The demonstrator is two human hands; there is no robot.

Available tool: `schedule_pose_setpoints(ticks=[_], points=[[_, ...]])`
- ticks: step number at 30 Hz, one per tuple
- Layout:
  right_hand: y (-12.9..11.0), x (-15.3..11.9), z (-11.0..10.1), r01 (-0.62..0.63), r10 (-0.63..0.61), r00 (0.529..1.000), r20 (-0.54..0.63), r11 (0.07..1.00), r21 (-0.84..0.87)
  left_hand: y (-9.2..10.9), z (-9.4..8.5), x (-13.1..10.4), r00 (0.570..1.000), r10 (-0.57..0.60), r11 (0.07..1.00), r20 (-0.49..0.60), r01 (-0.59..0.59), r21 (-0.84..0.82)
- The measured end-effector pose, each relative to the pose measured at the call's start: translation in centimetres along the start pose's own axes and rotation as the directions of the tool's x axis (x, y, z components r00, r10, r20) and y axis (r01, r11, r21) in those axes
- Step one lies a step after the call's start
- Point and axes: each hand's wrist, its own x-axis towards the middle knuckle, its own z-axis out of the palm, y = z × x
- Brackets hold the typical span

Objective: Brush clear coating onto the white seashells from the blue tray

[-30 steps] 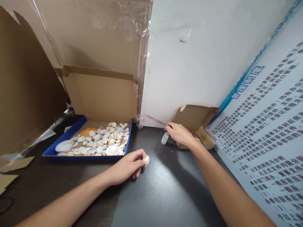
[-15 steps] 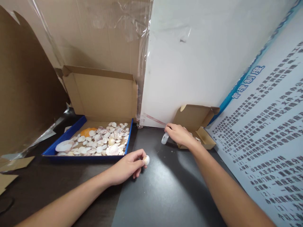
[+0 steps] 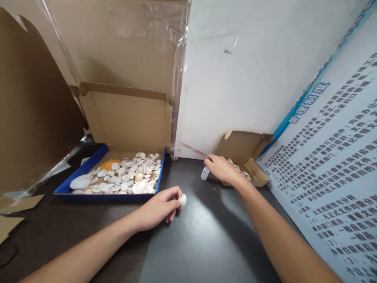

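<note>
In the head view, go by the blue box, with lots of shells in it and its brown lid standing up at the back. The left grip is just past the near right corner of the blue box. Its thumb and fingers are closed on one small shell, white with a tan patch. The right grip is out to the right of the blue box, fingertips at the top of a little bottle. I can't tell if they hold the bottle or not, since that part is hidden. Farthest right of the blue box is a small box, open, with more shells.

To do this well, I think the shell should be pinched softly by its edge, so its face stays free and it doesn't slip or crack. The bottle seems to lean a bit, so it would be safer standing straight on the tabletop. A hard tug at its top could tip it over. Slow, small moves would be best.
</note>
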Motion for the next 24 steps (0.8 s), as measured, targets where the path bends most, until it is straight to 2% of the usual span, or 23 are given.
schedule_pose_setpoints(ticks=[8,24], points=[[0.1,0.0,0.3,0.009,-0.009,1.0,-0.005,1.0,0.007,0.0,-0.1,0.1,1.0,0.005,1.0,0.005,-0.005,-0.001],[0.0,-0.7,-2.0,-0.007,0.016,0.997,-0.081,0.993,0.115,-0.1,-0.1,0.1,1.0,0.0,1.0,0.006,0.0,-0.009]])
